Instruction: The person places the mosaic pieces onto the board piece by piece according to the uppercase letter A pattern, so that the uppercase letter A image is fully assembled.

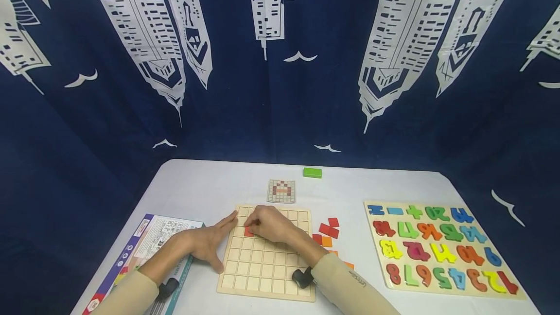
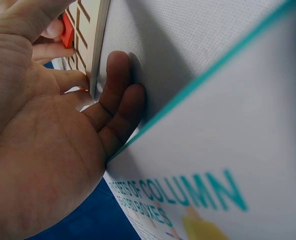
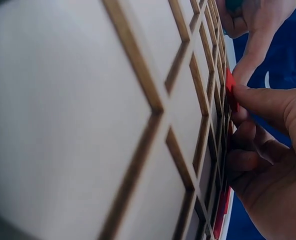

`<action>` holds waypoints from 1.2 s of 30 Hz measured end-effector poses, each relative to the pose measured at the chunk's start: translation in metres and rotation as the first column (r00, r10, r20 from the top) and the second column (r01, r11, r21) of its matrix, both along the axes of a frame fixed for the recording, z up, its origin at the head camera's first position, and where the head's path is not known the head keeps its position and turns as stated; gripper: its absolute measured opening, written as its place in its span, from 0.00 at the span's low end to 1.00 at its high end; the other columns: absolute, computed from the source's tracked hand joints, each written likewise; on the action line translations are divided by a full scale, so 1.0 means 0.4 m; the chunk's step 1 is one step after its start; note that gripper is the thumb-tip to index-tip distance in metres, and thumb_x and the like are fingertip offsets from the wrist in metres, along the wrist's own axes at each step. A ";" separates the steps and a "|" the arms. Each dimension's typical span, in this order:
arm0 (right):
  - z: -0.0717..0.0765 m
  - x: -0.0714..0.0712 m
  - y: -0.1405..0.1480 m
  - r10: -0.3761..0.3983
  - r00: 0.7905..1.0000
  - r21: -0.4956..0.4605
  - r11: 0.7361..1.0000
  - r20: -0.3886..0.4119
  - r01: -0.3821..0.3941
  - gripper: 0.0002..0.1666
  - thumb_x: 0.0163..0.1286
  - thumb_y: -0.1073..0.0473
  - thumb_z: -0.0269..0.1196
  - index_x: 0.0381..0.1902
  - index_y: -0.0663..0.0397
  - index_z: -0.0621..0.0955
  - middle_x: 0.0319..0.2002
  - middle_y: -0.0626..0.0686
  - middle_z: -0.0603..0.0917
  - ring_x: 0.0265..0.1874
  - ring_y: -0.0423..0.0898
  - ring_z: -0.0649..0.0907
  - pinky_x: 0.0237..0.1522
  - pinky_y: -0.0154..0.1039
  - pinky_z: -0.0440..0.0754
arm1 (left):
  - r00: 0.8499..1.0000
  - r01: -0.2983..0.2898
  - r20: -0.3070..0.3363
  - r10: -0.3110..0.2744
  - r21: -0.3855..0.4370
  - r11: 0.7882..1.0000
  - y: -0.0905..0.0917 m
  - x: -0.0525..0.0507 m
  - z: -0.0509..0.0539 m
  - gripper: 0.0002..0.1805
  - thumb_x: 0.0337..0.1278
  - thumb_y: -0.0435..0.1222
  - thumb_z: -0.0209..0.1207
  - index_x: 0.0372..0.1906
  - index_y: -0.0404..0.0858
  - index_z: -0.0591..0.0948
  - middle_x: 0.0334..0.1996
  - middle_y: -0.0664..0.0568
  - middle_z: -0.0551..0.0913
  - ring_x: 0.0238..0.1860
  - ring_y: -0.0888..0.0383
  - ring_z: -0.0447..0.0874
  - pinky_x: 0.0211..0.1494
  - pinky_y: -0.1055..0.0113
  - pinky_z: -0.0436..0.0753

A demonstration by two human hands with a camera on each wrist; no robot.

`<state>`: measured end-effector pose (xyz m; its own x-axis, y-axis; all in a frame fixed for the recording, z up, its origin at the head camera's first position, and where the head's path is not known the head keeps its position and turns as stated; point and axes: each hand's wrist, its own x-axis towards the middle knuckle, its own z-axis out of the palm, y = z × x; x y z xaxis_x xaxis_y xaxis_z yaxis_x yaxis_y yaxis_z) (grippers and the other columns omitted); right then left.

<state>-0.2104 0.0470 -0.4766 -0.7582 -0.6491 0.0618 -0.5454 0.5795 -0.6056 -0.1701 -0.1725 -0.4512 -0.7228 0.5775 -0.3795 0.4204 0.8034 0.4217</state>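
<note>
A wooden grid board [image 1: 245,283] lies flat on the table. Over its upper left cells, my right hand [image 1: 271,223] pinches a red square tile [image 3: 231,90] between thumb and fingers; in the head view the red tile [image 1: 248,232] shows just below the fingertips. My left hand [image 1: 207,243] is spread along the board's left edge, index finger near the upper corner and thumb lower down. From the left wrist, that hand [image 2: 43,120] shows its palm, with loosely bent fingers next to the board's side [image 2: 100,45].
Loose red tiles [image 1: 329,231] and orange tiles [image 1: 326,241] lie right of the board. Behind it are a small pattern card [image 1: 281,191] and a green block [image 1: 312,173]. A printed box [image 1: 153,237] lies left; a number puzzle board [image 1: 378,269] lies right.
</note>
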 end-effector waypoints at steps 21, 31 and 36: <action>0.001 0.003 -0.003 -0.007 1.000 0.015 1.000 -0.007 0.007 0.07 0.59 0.59 0.65 0.37 0.46 0.85 0.27 0.38 0.75 0.26 0.33 0.74 0.28 0.26 0.74 | 1.000 -0.009 -0.008 0.009 -0.006 1.000 0.003 0.001 -0.002 0.70 0.17 0.54 0.74 0.72 0.35 0.49 0.73 0.49 0.35 0.70 0.48 0.48 0.64 0.51 0.62; 0.000 0.002 -0.005 -0.013 1.000 0.039 0.999 -0.014 0.013 0.07 0.60 0.59 0.65 0.37 0.44 0.85 0.26 0.38 0.75 0.26 0.34 0.73 0.28 0.26 0.74 | 1.000 -0.009 -0.004 0.009 -0.007 1.000 0.004 0.002 0.000 0.70 0.17 0.55 0.74 0.72 0.35 0.48 0.73 0.49 0.34 0.70 0.48 0.48 0.64 0.51 0.62; -0.001 0.001 -0.005 -0.014 1.000 0.042 0.999 -0.012 0.015 0.08 0.60 0.59 0.65 0.37 0.44 0.85 0.26 0.38 0.75 0.25 0.34 0.73 0.28 0.27 0.74 | 1.000 -0.011 -0.004 0.011 -0.009 1.000 0.005 0.002 0.002 0.70 0.17 0.54 0.74 0.72 0.35 0.48 0.73 0.49 0.35 0.69 0.48 0.50 0.64 0.51 0.63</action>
